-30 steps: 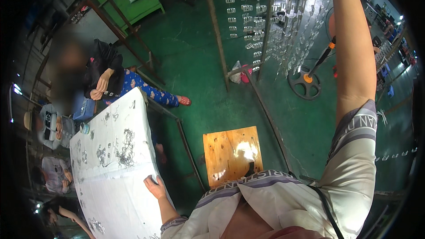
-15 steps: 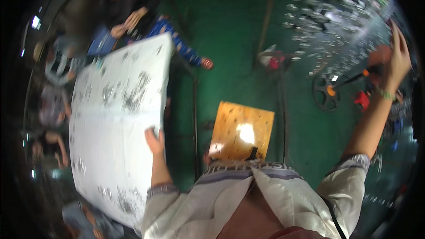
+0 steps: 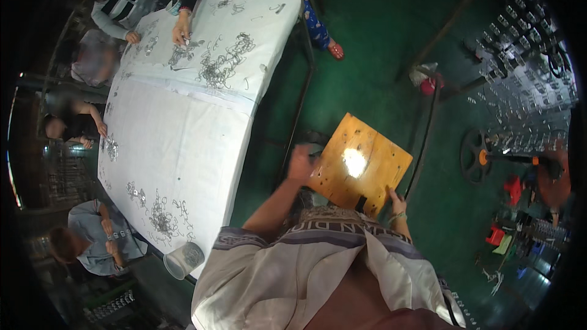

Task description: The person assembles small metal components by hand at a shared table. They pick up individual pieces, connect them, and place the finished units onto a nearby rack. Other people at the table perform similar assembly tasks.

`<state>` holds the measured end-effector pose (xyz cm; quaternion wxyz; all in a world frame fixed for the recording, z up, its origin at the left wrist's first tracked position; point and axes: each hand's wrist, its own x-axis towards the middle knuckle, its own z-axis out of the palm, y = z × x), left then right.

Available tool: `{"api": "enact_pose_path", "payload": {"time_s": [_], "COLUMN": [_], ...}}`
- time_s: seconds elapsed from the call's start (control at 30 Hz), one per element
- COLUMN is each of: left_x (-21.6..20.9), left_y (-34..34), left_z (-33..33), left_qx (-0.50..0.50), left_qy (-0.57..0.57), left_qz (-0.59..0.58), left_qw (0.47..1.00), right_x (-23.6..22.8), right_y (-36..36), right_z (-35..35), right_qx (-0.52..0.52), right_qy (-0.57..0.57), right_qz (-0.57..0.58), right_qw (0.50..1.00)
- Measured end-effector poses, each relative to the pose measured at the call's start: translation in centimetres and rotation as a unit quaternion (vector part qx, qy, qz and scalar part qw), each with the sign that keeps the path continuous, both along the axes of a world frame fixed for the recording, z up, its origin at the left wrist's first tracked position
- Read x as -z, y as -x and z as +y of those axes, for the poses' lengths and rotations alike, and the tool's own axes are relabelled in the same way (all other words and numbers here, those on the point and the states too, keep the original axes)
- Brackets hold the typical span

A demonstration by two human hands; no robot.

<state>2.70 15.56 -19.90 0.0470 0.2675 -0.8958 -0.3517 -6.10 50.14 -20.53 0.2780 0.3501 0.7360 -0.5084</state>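
Note:
A square, glossy orange-brown wooden board (image 3: 382,159) with dark spots or holes lies low in front of my body. My right hand (image 3: 397,203) is at its right corner, fingers bent over the edge. My left hand (image 3: 301,164) is beside its left edge, blurred, with its fingers apart and nothing seen in them; I cannot tell whether it touches the board. To the left stands a long table with a white cover (image 3: 195,146). Thin dark wire-like pieces (image 3: 226,61) lie on it in loose heaps.
A clear plastic tub (image 3: 183,261) stands at the table's near corner. Several people sit along its far side, and a person's hand (image 3: 181,29) handles pieces there. At right are a rack of shiny metal parts (image 3: 532,67), a black wheel (image 3: 474,156) and a metal pole (image 3: 426,140).
My right hand has come down from the rack at far right to the board. My left hand has left the table edge for the board's left side. The view has turned.

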Motion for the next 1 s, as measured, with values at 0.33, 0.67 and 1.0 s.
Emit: {"api": "enact_pose_path", "payload": {"time_s": [0.33, 0.67, 1.0], "left_x": [3.9, 9.4, 6.1], "left_y": [6.2, 9.1, 14.3], "left_z": [1.3, 3.9, 9.1], "left_qx": [0.057, -0.040, 0.026], "left_qy": [-0.244, -0.262, -0.308], "left_qz": [-0.221, -0.196, -0.204], "left_qw": [0.943, 0.944, 0.929], "right_x": [5.0, -1.3, -3.4], "right_y": [4.7, 6.6, 9.6], "right_z": [0.9, 0.4, 1.9], "right_qx": [0.045, 0.020, -0.127], "right_qy": [0.405, 0.395, 0.178], "right_qz": [-0.078, -0.108, 0.044], "right_qw": [0.910, 0.912, 0.975]}}
